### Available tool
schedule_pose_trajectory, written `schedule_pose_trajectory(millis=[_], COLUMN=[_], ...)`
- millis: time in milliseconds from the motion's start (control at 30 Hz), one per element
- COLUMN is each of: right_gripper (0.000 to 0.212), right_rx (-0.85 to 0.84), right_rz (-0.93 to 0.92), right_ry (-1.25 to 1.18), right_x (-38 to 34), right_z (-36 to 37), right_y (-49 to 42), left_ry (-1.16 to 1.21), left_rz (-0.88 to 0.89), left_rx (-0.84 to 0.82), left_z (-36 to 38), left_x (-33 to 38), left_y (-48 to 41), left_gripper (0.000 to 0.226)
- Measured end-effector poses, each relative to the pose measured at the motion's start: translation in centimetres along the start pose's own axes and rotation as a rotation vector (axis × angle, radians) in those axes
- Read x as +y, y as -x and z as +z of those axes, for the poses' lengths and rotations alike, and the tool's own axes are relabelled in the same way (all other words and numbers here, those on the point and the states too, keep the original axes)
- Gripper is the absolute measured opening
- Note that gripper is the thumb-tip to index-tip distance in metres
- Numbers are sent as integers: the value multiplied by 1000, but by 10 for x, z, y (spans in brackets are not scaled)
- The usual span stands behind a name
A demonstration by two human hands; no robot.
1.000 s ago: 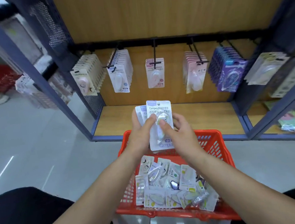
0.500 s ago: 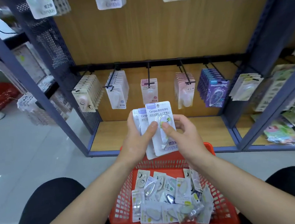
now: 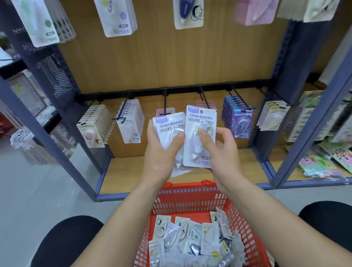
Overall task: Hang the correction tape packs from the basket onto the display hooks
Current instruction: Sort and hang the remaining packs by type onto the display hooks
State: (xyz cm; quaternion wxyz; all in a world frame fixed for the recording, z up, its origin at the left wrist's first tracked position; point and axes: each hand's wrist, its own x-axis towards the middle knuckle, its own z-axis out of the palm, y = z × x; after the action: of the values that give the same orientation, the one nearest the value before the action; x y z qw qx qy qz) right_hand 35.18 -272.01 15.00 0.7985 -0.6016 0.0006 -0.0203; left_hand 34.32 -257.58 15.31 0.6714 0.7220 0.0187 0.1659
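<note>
A correction tape pack (image 3: 200, 135) per hand

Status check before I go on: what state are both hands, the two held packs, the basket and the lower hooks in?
left hand: grips left pack, thumb across its front.
right hand: pinches right pack, thumb on its blister.
left pack: upright, not hung.
right pack: upright beside it, not hung.
basket: holds many loose packs.
lower hooks: each visibly carries packs.

Left hand (image 3: 160, 155) gripping stack (image 3: 167, 123), right hand (image 3: 222, 148) pinching pack (image 3: 201, 118) — both raised
</note>
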Motion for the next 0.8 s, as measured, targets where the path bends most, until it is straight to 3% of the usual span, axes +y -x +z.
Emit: schedule_pose_trajectory(millis=[233,433,667,800], right_gripper=[19,25,29,21], right_rx=[13,10,-40,-149], right_rz=[-43,-59,-91,-73], right_ry=[71,99,233,263], right_x=[-5,-14,-25,-40], right_z=[11,17,45,75], right_y=[10,15,6,-11], left_ry=[13,-4,73,42], left_rz=[-21,-73,-13,57], left_rx=[37,-100,-33,-1], left_z=[-9,-30,-62,-83], left_x=[14,26,53,74], left_y=[5,8,-1,-26], left_gripper=[32,61,68,63])
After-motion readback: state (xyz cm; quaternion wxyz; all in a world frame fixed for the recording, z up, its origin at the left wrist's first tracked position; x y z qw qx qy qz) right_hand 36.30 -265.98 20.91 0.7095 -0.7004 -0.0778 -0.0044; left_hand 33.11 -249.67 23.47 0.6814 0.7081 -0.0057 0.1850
